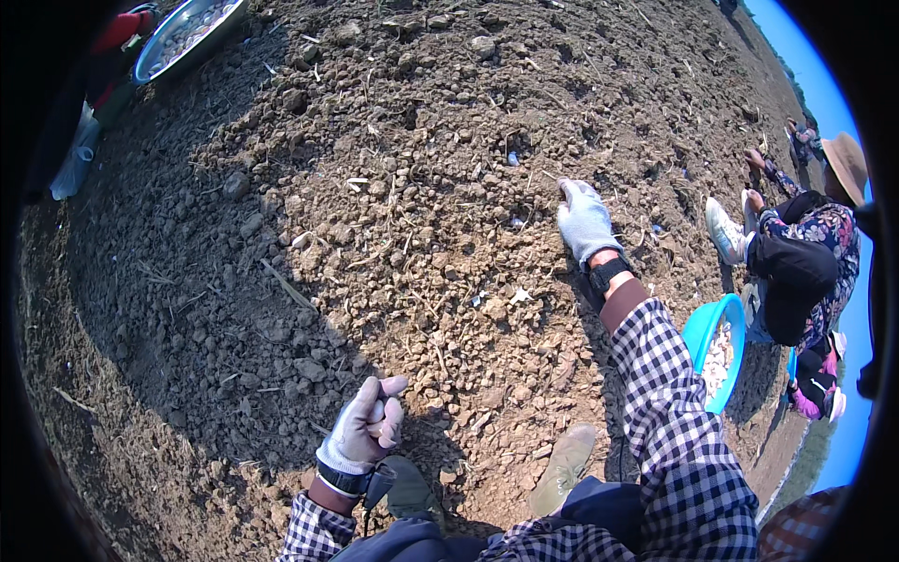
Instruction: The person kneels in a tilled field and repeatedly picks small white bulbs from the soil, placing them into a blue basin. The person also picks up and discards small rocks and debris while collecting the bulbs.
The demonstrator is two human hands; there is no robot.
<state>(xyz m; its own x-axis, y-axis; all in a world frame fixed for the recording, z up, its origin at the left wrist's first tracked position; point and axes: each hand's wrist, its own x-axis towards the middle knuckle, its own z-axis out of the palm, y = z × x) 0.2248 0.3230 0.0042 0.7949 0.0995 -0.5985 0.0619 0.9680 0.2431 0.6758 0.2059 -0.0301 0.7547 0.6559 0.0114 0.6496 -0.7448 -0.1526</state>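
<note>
My left hand (364,430), in a pale work glove, is curled around a few whitish pieces that look like garlic cloves (376,413). It hovers above the soil beside my left shoe (409,488). Stretched out ahead, my right hand (587,216) wears a similar glove and has its fingertips down at the cloddy soil (435,232). Whether it pinches anything is hidden by the fingers. Near it, a small whitish piece (513,159) and another pale piece (517,222) lie in the soil. A single pale clove (301,240) rests farther left.
A turquoise basin (695,330) of cloves stands right of my right forearm. Beyond it crouches a person in a floral top (836,242), with others farther off. At upper left are a metal basin (158,67) of cloves, a red sleeve and a plastic bag (74,158).
</note>
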